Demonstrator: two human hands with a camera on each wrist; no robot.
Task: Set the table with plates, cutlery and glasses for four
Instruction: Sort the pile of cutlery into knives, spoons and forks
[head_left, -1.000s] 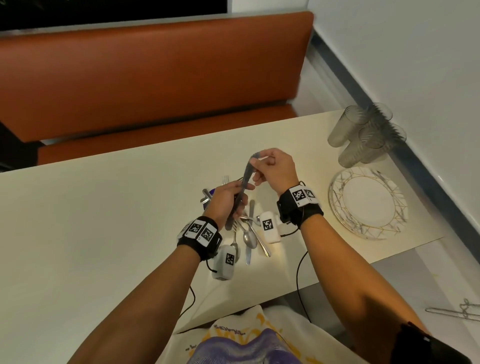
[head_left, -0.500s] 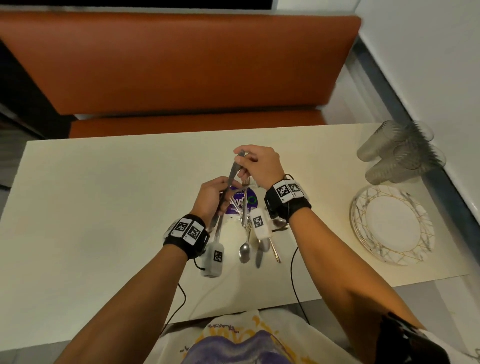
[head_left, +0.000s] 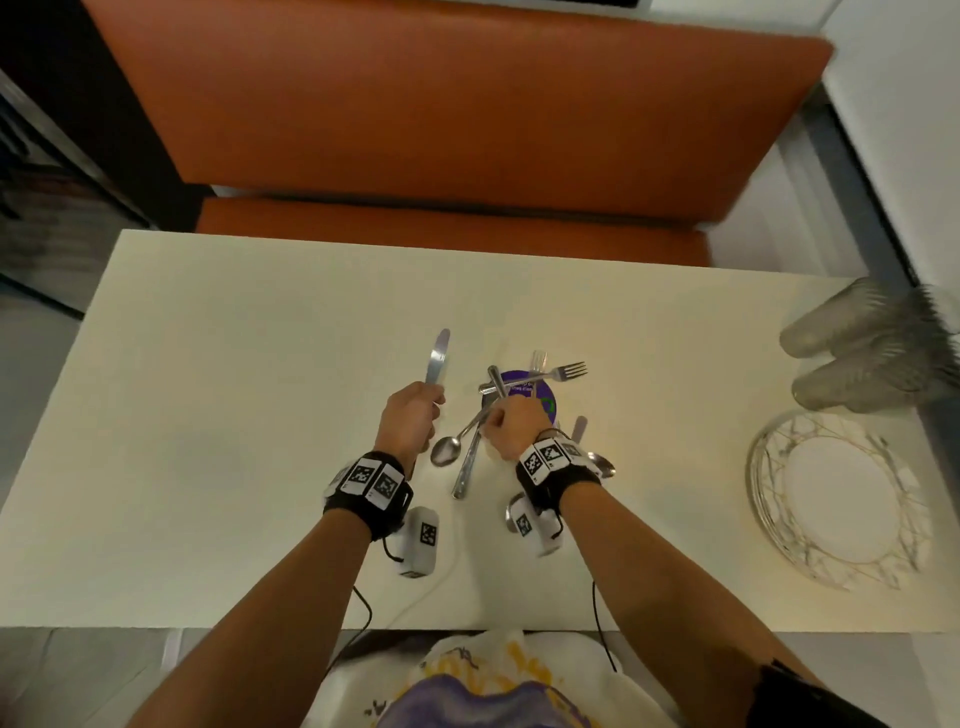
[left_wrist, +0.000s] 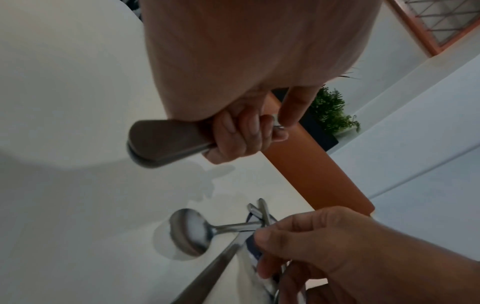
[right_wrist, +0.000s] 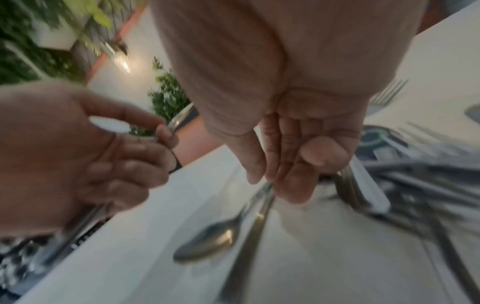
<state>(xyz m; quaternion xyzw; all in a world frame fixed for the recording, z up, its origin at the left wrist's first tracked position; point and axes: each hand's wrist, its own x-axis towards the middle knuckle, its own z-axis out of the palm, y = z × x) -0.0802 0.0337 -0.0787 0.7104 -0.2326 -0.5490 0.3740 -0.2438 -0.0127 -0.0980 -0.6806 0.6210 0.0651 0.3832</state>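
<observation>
My left hand (head_left: 415, 410) grips a table knife (head_left: 437, 358) by the handle, blade pointing away, just left of the cutlery pile. In the left wrist view the fingers (left_wrist: 241, 133) curl round the knife handle (left_wrist: 166, 142). My right hand (head_left: 496, 418) is down on the pile. Its fingertips (right_wrist: 285, 181) and thumb pinch the handle of a spoon (right_wrist: 207, 242), which lies beside another knife (head_left: 467, 467). The spoon bowl (head_left: 445, 450) rests on the table. A fork (head_left: 563, 371) lies across a purple disc (head_left: 527, 397) under the pile.
A stack of patterned plates (head_left: 769, 499) sits at the table's right end, with several clear glasses (head_left: 862, 358) lying behind it by the wall. An orange bench (head_left: 441, 130) runs along the far side. The cream table (head_left: 234, 389) stretches to the left.
Both hands held the knife upright before. My right hand has let go and dropped onto the cutlery pile, while my left hand has carried the knife a little to the left.
</observation>
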